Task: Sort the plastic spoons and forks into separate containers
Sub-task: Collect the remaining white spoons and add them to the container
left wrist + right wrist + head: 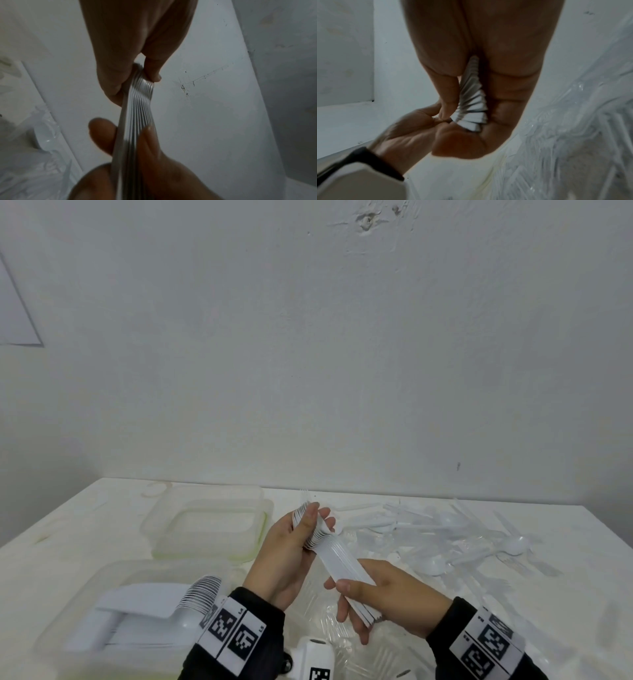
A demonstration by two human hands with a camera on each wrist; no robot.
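Both hands hold one stack of white plastic forks above the table. My left hand pinches the head end, where tines stick out at the top. My right hand grips the handle ends, which fan out in the right wrist view. In the left wrist view the stack runs edge-on from my left hand to my right hand. A clear container at the near left holds stacked white spoons. A second clear container stands behind it.
Loose white spoons and forks lie scattered over the right half of the white table. Crumpled clear plastic wrap lies at the front between my wrists. A white wall rises behind the table's far edge.
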